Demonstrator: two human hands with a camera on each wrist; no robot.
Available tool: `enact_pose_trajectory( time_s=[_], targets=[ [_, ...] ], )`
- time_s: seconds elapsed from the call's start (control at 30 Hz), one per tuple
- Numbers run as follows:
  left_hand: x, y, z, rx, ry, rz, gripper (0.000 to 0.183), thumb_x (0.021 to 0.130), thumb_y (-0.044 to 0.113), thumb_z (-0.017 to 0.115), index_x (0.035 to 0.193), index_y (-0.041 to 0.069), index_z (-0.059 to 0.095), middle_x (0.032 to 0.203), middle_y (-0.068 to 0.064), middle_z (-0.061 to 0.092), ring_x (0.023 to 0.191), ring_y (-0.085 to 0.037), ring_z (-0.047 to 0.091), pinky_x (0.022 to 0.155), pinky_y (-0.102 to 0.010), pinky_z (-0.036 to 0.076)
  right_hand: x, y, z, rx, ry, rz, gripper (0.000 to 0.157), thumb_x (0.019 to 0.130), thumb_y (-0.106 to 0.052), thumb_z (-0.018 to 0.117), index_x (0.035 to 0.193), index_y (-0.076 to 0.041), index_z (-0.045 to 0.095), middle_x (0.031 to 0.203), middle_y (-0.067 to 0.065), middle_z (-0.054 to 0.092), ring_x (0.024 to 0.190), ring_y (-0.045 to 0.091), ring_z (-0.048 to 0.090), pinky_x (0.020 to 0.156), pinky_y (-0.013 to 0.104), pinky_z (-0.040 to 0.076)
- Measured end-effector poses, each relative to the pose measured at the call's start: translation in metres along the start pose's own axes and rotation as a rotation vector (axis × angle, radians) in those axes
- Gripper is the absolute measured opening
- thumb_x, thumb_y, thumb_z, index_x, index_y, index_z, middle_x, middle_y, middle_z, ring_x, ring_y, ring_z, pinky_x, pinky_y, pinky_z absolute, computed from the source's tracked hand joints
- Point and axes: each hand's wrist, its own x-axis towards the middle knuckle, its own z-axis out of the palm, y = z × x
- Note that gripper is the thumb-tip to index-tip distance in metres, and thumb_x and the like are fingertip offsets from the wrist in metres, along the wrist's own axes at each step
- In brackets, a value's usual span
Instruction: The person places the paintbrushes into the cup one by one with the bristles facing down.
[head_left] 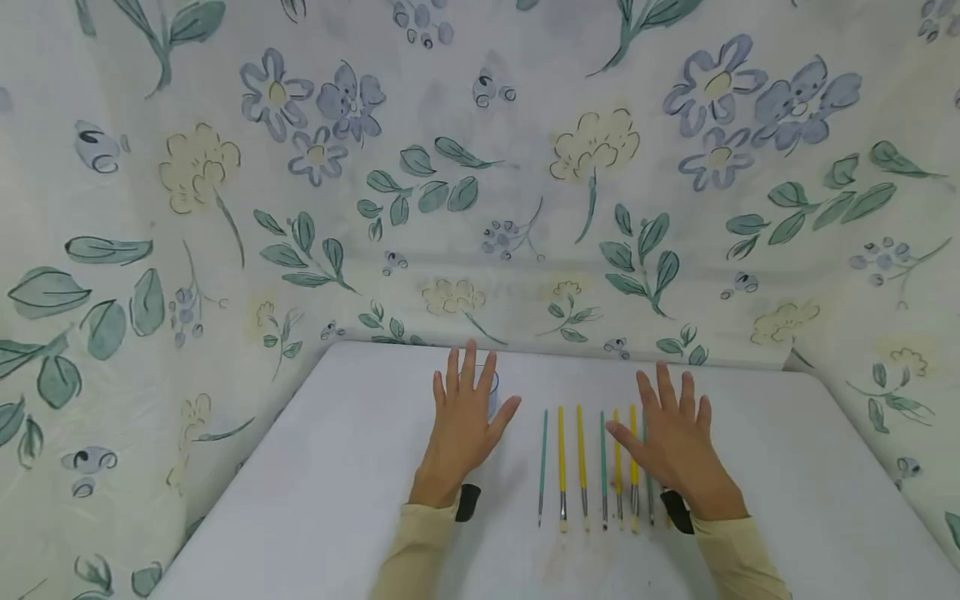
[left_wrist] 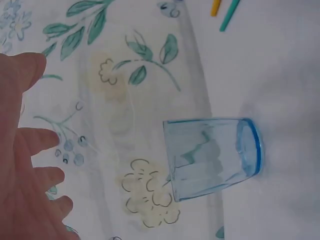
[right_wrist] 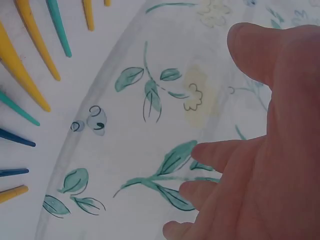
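Observation:
Both hands are held up with fingers straight and spread, and neither holds anything. My left hand (head_left: 467, 421) partly covers a clear blue plastic cup (left_wrist: 215, 157) in the head view, where only the cup's right side shows. In the left wrist view that cup stands apart from the fingers. A row of paintbrushes (head_left: 562, 467) lies on the table, bristles toward me, with yellow and green handles. My right hand (head_left: 678, 437) overlaps the right end of this row and hides parts of several brushes. Dark blue handles (right_wrist: 17, 137) also show in the right wrist view.
A white table (head_left: 315, 467) lies under the hands. Floral cloth (head_left: 450, 242) rises behind its far edge and along both sides. A dark strap piece (head_left: 468, 502) shows at the left wrist, another (head_left: 677, 511) at the right.

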Motion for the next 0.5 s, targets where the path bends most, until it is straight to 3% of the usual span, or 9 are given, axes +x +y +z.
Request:
enact_pose_trajectory(
  time_s=[0.13,0.33,0.5],
  targets=[
    [0.004,-0.010,-0.001,-0.098,0.003,-0.027,0.084,0.100,0.049,0.063,0.162,0.005,0.029,0.174,-0.019,0.012,0.161,-0.044,0.010,0.131,-0.071,0.016,0.001,0.001,-0.004,0.013,0.004,0.014,0.092,0.098,-0.051,0.063,0.163,0.000,0.020,0.171,0.031,0.004,0.154,0.061,-0.002,0.121,0.084,0.004],
    [0.006,-0.031,0.000,-0.298,0.012,-0.166,0.095,0.094,0.043,0.073,0.163,0.003,0.022,0.174,-0.018,0.014,0.162,-0.039,0.013,0.133,-0.061,0.023,0.001,0.004,-0.012,0.012,0.037,-0.007,0.093,0.099,-0.051,0.063,0.162,0.001,0.021,0.170,0.032,0.008,0.154,0.061,0.003,0.121,0.083,0.012],
    [0.009,-0.050,-0.001,-0.449,0.027,-0.254,0.101,0.092,0.044,0.076,0.165,0.007,0.018,0.174,-0.015,0.017,0.162,-0.035,0.017,0.134,-0.056,0.021,-0.002,0.012,-0.022,0.065,0.036,-0.006,0.095,0.099,-0.051,0.064,0.163,0.001,0.018,0.171,0.032,0.005,0.155,0.060,0.001,0.123,0.081,0.010]
  ],
)
